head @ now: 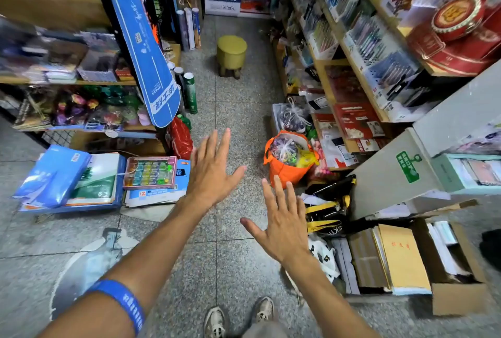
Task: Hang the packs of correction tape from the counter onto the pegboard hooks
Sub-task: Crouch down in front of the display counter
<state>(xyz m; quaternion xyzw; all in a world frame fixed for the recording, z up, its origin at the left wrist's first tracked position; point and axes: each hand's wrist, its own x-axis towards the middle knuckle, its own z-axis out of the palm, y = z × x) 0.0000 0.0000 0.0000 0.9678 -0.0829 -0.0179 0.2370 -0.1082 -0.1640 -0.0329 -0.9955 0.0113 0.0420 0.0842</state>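
Observation:
Both of my hands are stretched out in front of me over the shop's speckled floor, palms down, fingers straight and spread. My left hand (214, 167) is higher in the view, with a blue wristband further back on that arm. My right hand (282, 215) is lower and to the right. Neither hand holds anything. No packs of correction tape, no counter and no pegboard hooks show clearly in this view.
A narrow aisle runs ahead to a yellow stool (231, 51). Shelves of stationery line the right (379, 47) and left (67, 77). Stacks of books (89, 180), an orange bag (287, 161), a grey cabinet (401, 172) and open cardboard boxes (401, 259) crowd the floor edges.

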